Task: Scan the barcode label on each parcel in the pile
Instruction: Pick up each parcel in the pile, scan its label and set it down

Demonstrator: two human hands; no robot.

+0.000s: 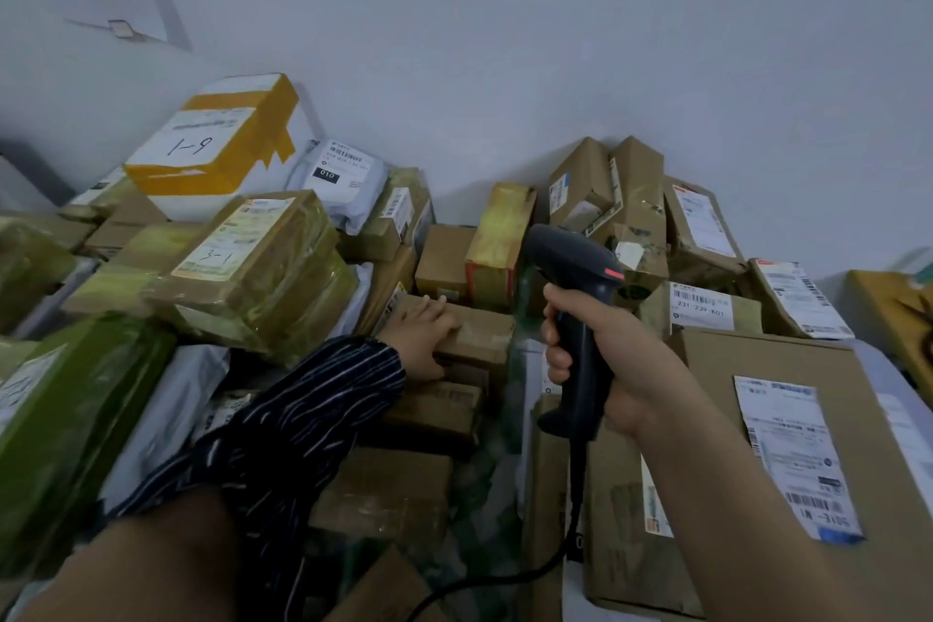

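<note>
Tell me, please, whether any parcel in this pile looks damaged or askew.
Yes: the brown boxes against the wall, behind the scanner, look crushed and torn, leaning on each other. Yellow tape on the white box peels loose.

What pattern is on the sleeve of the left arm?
The sleeve is dark with thin white stripes; the head view shows it best.

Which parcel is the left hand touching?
The small brown box in the pile's middle, left of the scanner; only there the left hand lies on top.
</note>
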